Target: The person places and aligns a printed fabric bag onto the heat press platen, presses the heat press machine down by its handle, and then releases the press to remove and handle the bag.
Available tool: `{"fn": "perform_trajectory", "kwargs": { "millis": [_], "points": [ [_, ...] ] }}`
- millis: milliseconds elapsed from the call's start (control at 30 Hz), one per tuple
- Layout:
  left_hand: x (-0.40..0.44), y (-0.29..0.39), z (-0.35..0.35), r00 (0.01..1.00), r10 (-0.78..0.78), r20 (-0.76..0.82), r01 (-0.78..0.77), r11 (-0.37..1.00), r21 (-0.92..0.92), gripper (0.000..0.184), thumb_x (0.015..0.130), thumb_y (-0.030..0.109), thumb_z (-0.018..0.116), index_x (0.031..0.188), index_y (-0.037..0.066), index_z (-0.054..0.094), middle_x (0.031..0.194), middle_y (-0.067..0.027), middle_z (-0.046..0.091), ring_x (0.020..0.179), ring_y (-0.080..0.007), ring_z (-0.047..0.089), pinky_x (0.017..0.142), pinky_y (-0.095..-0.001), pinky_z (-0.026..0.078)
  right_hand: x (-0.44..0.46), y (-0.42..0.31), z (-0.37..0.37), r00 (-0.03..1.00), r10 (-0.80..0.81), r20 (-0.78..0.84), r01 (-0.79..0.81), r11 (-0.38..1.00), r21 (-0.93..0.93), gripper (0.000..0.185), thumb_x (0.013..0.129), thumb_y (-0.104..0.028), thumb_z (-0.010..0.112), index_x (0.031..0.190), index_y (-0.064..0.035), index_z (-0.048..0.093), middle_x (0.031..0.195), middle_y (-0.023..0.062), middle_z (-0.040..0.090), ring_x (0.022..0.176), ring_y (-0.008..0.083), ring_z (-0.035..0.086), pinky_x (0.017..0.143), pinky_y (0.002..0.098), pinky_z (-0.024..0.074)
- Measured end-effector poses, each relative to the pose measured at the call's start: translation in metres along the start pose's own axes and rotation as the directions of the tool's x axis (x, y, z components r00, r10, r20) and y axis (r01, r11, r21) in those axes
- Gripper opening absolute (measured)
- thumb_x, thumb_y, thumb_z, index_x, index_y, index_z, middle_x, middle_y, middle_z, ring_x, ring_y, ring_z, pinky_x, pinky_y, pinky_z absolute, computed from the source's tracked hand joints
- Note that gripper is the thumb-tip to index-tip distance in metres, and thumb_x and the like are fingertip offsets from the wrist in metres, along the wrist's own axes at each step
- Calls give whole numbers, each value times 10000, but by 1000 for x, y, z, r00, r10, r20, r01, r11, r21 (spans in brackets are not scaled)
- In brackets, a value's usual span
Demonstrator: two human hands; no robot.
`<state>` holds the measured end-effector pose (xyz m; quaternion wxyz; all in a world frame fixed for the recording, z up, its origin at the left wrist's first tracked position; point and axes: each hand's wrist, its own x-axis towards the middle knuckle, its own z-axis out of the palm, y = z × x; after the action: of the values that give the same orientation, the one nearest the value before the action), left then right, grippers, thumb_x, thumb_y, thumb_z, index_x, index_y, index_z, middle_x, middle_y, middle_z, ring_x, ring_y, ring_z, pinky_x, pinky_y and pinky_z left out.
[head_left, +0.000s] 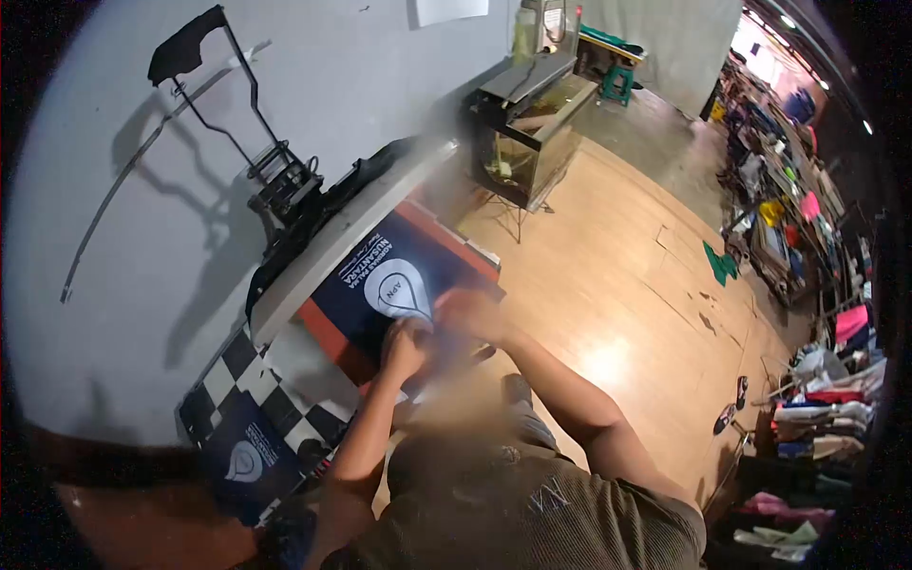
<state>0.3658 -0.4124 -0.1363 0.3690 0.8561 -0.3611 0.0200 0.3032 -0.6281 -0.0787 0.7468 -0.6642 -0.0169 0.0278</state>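
A navy cloth piece with a white round logo and lettering (pixel 366 304) lies on an orange-red pad (pixel 323 328), partly under the raised white-edged plate (pixel 347 242) of a press. My left hand (pixel 407 347) is at the cloth's near edge, its fingers curled on the material. Beside it, my right hand (pixel 472 318) reaches over the near right corner of the cloth. Blur hides its fingers, and the area between my hands is smeared too.
Another navy printed piece (pixel 242 456) lies on a black-and-white checkered surface (pixel 255 380) at lower left. The press's lever frame (pixel 285 176) rises by the wall. A glass tank (pixel 527 157) stands beyond. Piled clothes (pixel 826 399) line the right side; a green scrap (pixel 719 264) lies on the floor.
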Motion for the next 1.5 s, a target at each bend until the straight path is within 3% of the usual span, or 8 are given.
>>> {"fn": "perform_trajectory", "kwargs": {
  "millis": [267,467,533,800,933,1033,1133,1500],
  "points": [
    [0,-1,5,992,26,-124,-29,999,-25,233,816,124,748,1026,85,655,952,-141,652,950,-385,620,816,-474,506,19,35,40,980,-168,-107,146,972,-182,310,913,-59,656,1219,-17,645,1141,110,708,1101,194,670,938,345,533],
    [-5,10,9,969,0,-247,25,995,96,268,884,175,705,1117,65,633,980,-145,632,968,-384,608,823,-482,500,49,42,43,993,110,-48,-113,992,-59,379,911,-158,683,1266,-32,641,1217,157,689,1096,272,684,934,378,536],
    [-5,9,6,974,29,-224,12,984,179,330,916,227,695,1166,32,606,1085,-173,602,1043,-405,579,851,-501,492,54,43,36,965,-264,-1,231,846,-481,407,889,-196,713,1261,-42,649,1201,194,680,1021,331,696,896,413,548],
    [-4,5,16,935,-213,-282,293,914,281,621,894,158,670,1430,-49,434,1564,-275,331,1429,-484,337,1174,-542,306,78,64,-4,732,-543,412,630,309,-713,440,765,-116,751,1162,36,639,1187,268,626,1180,471,566,1013,508,467],
    [-6,3,24,894,-383,-234,437,862,257,598,925,215,669,1415,-55,459,1575,-269,328,1450,-435,343,1174,-542,309,100,61,-15,717,-402,570,695,340,-634,552,818,-208,749,1296,3,573,1438,286,487,1365,463,444,1115,537,395],
    [-4,4,20,934,-213,-286,313,874,371,657,967,345,645,1454,-48,443,1584,-247,335,1462,-427,338,1160,-600,293,114,60,-20,754,-258,605,657,306,-689,612,919,-374,649,1474,-171,490,1610,186,333,1473,439,315,1165,639,266],
    [1,12,21,881,-286,-376,433,807,401,696,979,417,617,1466,-45,431,1572,-257,352,1459,-444,334,1171,-589,281,111,59,-27,786,-241,569,610,159,-776,624,952,-415,614,1503,-171,452,1617,187,321,1483,439,300,1182,635,234],
    [17,16,11,779,-311,-545,497,835,234,616,844,325,764,1327,7,551,1379,-235,535,1294,-440,494,1083,-509,402,106,56,-46,836,-201,511,544,182,-819,846,985,-611,473,1575,-34,287,1625,277,241,1523,456,184,1222,595,150]
  ]
}}
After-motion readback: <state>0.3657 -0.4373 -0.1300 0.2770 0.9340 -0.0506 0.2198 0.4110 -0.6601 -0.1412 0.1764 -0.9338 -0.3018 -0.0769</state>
